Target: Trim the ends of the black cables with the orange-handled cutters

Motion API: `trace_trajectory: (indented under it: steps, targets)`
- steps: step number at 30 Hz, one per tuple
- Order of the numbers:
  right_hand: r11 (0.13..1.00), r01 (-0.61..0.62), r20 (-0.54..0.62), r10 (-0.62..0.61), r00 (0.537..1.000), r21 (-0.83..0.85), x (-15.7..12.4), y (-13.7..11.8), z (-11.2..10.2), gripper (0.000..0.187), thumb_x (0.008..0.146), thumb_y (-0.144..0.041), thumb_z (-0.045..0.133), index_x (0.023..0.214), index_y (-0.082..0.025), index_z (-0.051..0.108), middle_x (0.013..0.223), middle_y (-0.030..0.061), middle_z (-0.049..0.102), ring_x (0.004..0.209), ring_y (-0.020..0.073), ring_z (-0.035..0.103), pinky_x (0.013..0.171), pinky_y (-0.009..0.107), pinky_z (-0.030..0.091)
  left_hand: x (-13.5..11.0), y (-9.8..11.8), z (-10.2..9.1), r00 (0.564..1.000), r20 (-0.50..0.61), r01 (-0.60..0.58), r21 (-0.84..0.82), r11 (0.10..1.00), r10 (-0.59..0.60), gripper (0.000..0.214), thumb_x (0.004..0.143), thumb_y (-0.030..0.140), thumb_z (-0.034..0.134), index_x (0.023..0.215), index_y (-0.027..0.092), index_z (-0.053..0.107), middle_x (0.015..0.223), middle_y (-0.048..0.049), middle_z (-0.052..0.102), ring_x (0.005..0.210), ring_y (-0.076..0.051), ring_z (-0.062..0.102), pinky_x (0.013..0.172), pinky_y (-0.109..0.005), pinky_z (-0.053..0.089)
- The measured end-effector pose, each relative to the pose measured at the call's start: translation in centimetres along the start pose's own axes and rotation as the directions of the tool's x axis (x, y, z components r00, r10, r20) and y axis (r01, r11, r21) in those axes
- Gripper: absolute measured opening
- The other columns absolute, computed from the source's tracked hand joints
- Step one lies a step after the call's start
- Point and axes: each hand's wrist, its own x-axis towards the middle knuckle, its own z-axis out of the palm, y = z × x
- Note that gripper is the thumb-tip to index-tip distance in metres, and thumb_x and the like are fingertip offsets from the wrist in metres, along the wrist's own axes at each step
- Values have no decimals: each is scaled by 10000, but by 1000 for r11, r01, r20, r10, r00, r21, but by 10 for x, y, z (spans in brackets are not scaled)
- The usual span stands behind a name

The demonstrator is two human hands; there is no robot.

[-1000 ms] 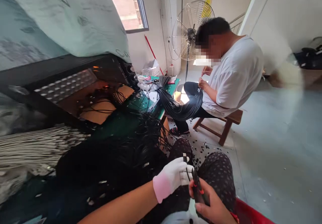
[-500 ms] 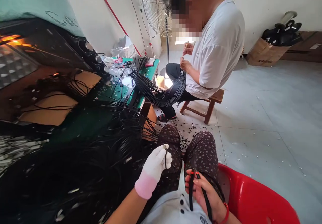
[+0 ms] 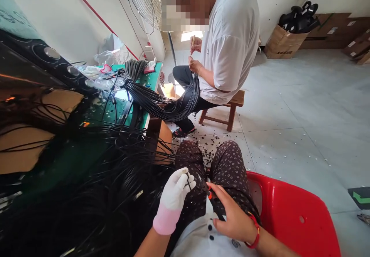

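My left hand [image 3: 172,195], in a white glove with a pink cuff, pinches a thin black cable [image 3: 188,180] close to its small metal connector [image 3: 184,171]. Black-handled pliers [image 3: 212,201] with orange-red bands are in my bare right hand [image 3: 232,216], their dark jaws pointing up and left toward the cable end. A gap shows between the jaws and the cable. Both hands are above my lap. To the left of my gloved hand spreads a tangled heap of black cables [image 3: 115,172], some with metal connectors among them.
A co-worker [image 3: 234,41] sits opposite on a wooden stool [image 3: 231,110], handling a cable bundle [image 3: 170,108] draped from the green table [image 3: 157,70]. A red chair [image 3: 300,210] is at my right. Black and white scraps dot the floor. Boxes [image 3: 285,43] stand behind.
My right hand has turned over and brought the pliers up closer to the left hand; their handles, spread before, now look closer together. The camera view has shifted right.
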Motion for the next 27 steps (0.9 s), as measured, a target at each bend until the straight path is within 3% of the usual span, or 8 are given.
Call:
trace_trajectory:
  steps: [3,7,15,27]
  targets:
    - [995,30,12,-29,1000,-95,9,-4,8,852,581,-112,543,1395,-207,309,1353,101,391,1274,270,329,1092,416,221,3,-5,-8,998,22,-59,-6,998,59,353,642,343,773,935,188,650,861,-23,658,746,-138,622,751,-282,503]
    - [979,41,26,-37,999,-200,14,-3,16,849,587,-141,544,1395,-181,288,1341,120,383,1276,276,315,1090,431,222,6,-11,-17,998,48,-42,36,998,41,356,680,351,747,983,185,660,924,-45,670,798,-151,616,766,-285,488]
    - [945,48,26,-42,999,-324,16,-8,15,852,596,-162,549,1399,-161,266,1294,120,383,1235,250,342,1089,404,229,5,-15,-24,996,52,-72,103,992,67,355,679,346,745,976,161,680,953,-76,686,838,-193,629,810,-346,488]
    - [946,105,3,-110,994,-307,16,-4,15,729,630,-139,545,1338,-161,373,1072,74,512,977,182,502,941,323,393,6,-15,-26,994,23,-107,172,979,104,371,687,423,714,949,162,693,927,-77,698,776,-184,634,723,-310,503]
